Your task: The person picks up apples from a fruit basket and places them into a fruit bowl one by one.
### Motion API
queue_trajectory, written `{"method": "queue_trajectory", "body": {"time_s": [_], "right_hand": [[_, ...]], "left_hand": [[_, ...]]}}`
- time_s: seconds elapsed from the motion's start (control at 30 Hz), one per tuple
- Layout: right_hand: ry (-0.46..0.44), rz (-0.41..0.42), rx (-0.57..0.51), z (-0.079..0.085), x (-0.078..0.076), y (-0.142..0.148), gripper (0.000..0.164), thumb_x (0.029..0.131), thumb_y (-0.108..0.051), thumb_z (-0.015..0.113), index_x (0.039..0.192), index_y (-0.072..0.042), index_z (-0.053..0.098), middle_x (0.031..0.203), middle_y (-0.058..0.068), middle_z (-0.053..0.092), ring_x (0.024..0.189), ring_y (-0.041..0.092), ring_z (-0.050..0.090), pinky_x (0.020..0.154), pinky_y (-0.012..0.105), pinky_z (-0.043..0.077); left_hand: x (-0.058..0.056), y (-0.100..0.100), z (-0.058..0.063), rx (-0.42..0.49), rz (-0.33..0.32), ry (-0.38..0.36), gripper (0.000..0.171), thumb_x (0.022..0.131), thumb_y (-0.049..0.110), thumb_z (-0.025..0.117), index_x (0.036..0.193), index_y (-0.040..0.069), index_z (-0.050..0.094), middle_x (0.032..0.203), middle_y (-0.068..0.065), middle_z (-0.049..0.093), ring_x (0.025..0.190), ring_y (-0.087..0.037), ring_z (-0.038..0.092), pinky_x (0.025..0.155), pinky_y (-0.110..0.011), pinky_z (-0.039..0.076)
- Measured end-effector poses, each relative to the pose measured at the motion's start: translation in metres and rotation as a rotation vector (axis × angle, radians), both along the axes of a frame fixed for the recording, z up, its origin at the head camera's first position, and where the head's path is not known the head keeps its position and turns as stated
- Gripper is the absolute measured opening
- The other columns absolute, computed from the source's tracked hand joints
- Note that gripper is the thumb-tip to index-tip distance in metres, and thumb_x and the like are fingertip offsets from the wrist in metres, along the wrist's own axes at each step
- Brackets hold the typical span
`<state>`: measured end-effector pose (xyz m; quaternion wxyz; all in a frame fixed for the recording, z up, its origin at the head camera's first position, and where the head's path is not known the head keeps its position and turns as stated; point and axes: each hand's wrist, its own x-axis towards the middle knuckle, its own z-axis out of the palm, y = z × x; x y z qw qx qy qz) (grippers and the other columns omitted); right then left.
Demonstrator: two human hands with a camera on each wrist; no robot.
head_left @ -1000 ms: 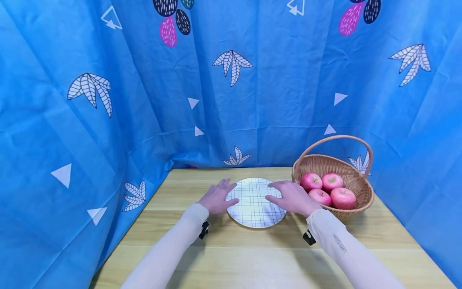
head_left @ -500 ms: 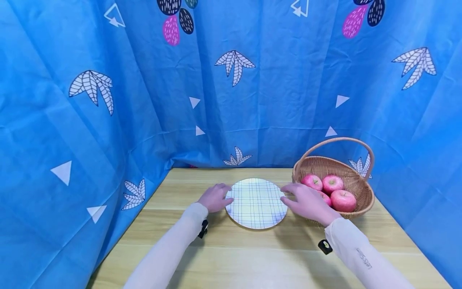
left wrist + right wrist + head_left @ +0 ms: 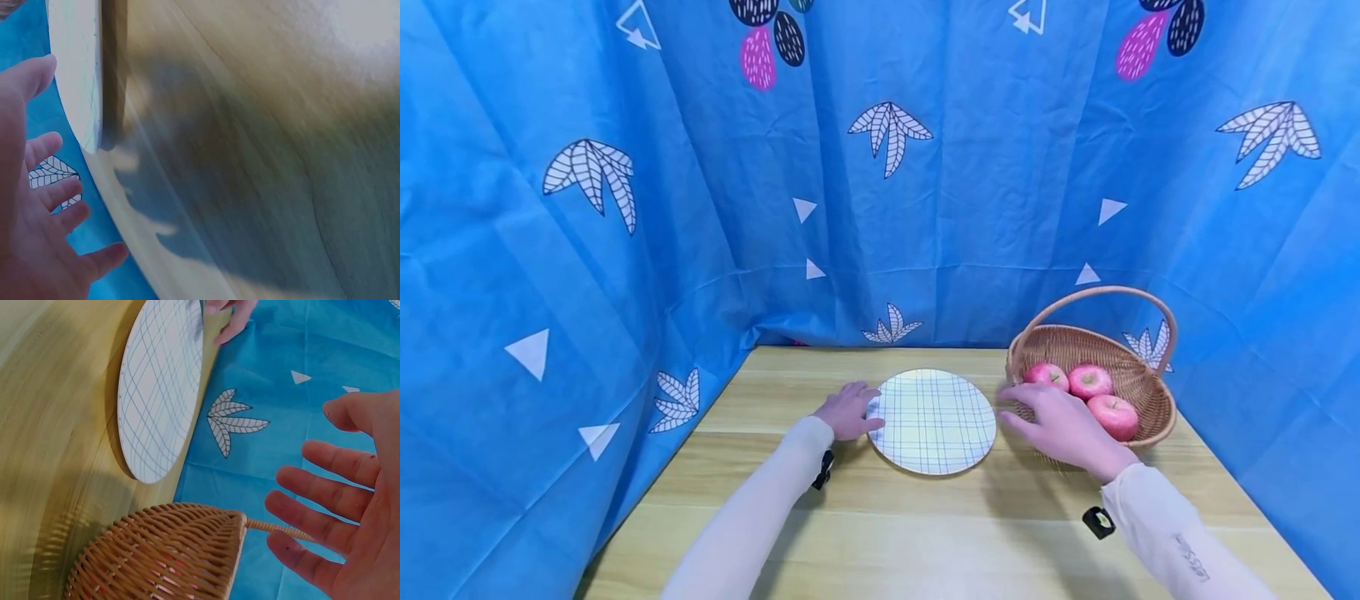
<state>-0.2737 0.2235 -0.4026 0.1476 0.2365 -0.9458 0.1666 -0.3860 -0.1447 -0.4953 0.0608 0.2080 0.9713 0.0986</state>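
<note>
A round white plate (image 3: 934, 423) with a blue grid pattern lies on the wooden table. At its left rim is my left hand (image 3: 847, 412), fingers spread and nothing gripped; whether the fingertips touch the rim I cannot tell. The left wrist view shows that hand's palm beside the plate (image 3: 80, 69). My right hand (image 3: 1067, 423) hovers between the plate and a wicker basket (image 3: 1153, 400), partly covering the basket's near left side. Its fingers are loosely extended and hold nothing in the right wrist view. Red apples (image 3: 1114, 417) lie in the basket, one hidden behind the hand.
The basket's arched handle (image 3: 1105, 290) rises above the apples at the table's back right. A blue patterned curtain (image 3: 880, 208) hangs behind and along both sides of the wooden table (image 3: 925, 533).
My right hand has moved right, from over the plate's right part to in front of the basket. The left hand has drawn slightly left to the plate's rim. Plate and basket stay put.
</note>
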Motion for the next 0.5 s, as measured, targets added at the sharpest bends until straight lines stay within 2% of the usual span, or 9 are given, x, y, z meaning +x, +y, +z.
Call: {"method": "queue_trajectory", "body": {"time_s": [0.2,0.37,0.5], "right_hand": [[-0.029,-0.013,-0.021,0.003,0.004,0.012,0.029,0.096,-0.032,0.068,0.121,-0.018,0.072,0.12,0.001,0.072,0.113,0.024,0.067,0.095,0.052,0.054],[-0.047,-0.025,-0.064,0.005,0.006,0.022,0.025,0.096,-0.03,0.068,0.118,-0.02,0.073,0.114,0.0,0.074,0.096,0.018,0.069,0.084,0.046,0.058],[-0.033,-0.043,-0.07,0.006,0.008,0.029,0.022,0.096,-0.033,0.067,0.115,-0.024,0.074,0.109,-0.003,0.074,0.092,0.017,0.067,0.075,0.041,0.057]], "left_hand": [[-0.005,0.003,-0.005,-0.012,0.021,-0.05,0.08,0.093,0.065,0.055,0.158,0.023,0.034,0.167,-0.014,0.022,0.154,-0.036,0.019,0.119,-0.065,0.022],[-0.006,0.006,-0.009,-0.041,0.039,-0.076,0.082,0.093,0.068,0.051,0.16,0.026,0.029,0.168,-0.014,0.019,0.155,-0.035,0.016,0.12,-0.063,0.019],[-0.007,0.006,-0.013,-0.056,0.046,-0.084,0.082,0.094,0.069,0.049,0.161,0.027,0.027,0.168,-0.015,0.018,0.155,-0.035,0.016,0.121,-0.062,0.018]]}}
